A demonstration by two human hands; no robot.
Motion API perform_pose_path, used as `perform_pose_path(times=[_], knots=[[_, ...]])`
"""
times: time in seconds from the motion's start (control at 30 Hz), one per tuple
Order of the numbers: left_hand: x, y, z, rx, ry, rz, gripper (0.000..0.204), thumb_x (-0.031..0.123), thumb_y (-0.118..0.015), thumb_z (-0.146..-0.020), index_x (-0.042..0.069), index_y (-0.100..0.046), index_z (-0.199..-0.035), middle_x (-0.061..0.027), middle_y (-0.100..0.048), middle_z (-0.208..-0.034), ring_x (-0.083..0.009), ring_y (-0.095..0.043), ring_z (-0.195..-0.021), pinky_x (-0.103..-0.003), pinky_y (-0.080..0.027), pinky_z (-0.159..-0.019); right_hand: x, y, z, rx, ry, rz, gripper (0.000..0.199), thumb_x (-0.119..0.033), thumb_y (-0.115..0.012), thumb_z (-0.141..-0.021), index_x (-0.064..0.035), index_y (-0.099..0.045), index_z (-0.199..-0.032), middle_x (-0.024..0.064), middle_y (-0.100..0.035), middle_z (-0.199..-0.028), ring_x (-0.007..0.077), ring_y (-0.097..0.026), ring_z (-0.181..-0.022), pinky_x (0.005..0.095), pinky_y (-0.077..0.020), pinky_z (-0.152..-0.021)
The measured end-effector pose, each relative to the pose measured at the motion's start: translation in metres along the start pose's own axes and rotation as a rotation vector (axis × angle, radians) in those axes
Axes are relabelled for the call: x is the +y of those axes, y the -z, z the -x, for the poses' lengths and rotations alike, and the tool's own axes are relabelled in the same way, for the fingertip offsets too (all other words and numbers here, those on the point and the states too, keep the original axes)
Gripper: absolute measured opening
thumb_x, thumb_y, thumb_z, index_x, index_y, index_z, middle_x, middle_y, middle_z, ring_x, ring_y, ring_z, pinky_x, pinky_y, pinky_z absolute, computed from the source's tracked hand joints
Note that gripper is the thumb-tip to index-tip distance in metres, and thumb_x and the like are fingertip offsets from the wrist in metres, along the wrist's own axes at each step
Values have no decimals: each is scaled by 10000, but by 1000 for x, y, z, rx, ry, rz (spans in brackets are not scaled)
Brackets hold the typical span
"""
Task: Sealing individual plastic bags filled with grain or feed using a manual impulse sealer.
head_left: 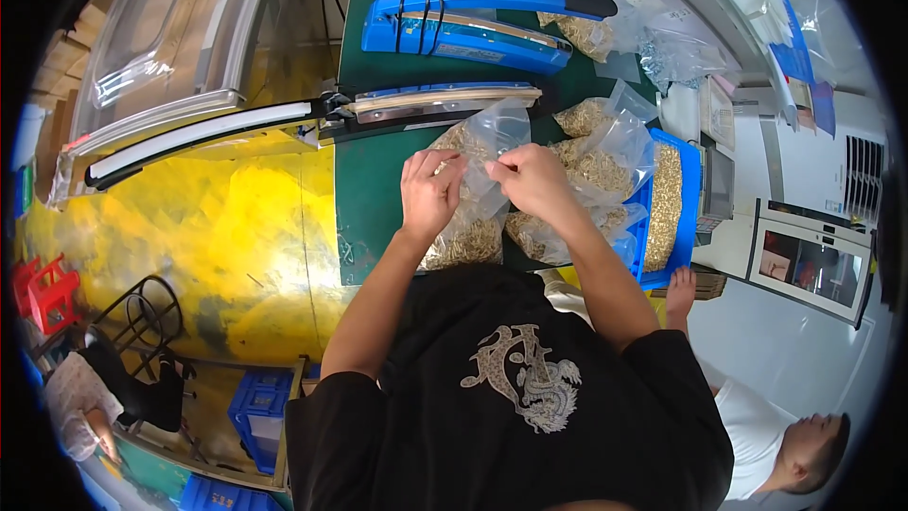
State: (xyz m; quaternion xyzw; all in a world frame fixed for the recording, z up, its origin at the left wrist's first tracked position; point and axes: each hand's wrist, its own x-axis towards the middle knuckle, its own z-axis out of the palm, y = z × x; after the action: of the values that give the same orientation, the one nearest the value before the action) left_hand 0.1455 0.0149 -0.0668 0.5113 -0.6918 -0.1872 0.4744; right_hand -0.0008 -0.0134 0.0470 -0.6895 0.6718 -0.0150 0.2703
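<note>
A clear plastic bag (476, 145) with small brass-coloured parts in it lies in front of me on the green table, its mouth toward the far side. My left hand (430, 194) is closed at the bag's left side, fingers curled in a pinch. From the right, my right hand (536, 184) pinches the film, thumb and forefinger together. Nearer my body rests another filled bag (468, 241). Just beyond the hands stands a bag sealer (435, 106), its long arm (208, 135) swung out to the left.
A second blue sealer (468, 38) stands farther back on the green table (374, 218). Filled bags (601, 170) lie to the right, beside a blue tray (692, 191) of brass-coloured parts. A co-worker (766, 445) is at the right; another person (90, 397) sits far left.
</note>
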Motion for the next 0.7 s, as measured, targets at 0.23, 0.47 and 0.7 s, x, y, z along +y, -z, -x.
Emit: perform_pose_path(times=[0.23, 0.47, 0.7], knots=[[-10, 19, -2, -145, 56, 155, 145, 31, -661, -760, 78, -708, -889, -54, -655, -934, -259, -582, -883, -339, -479, -764, 8, 3, 1, 56, 508, -18, 135, -166, -645, -767, -51, -627, -699, 107, -581, -651, 288, -596, -634, 374, -446, -560], [-10, 19, -2, -88, 139, 161, 131, 43, -659, -769, 82, -702, -886, -57, -655, -941, -265, -586, -881, -351, -487, -746, -16, -6, 2, 200, 367, 4, 36, -107, -628, -730, -78, -633, -708, 69, -600, -701, 293, -592, -655, 379, -460, -573], [7, 19, -12, -27, 123, 264, 147, 42, -702, -751, 62, -694, -896, -81, -657, -952, -261, -597, -865, -344, -474, -766, -9, -3, 3, 241, 478, 52, 50, -105, -660, -701, -73, -622, -700, 61, -562, -697, 282, -575, -689, 389, -453, -579]])
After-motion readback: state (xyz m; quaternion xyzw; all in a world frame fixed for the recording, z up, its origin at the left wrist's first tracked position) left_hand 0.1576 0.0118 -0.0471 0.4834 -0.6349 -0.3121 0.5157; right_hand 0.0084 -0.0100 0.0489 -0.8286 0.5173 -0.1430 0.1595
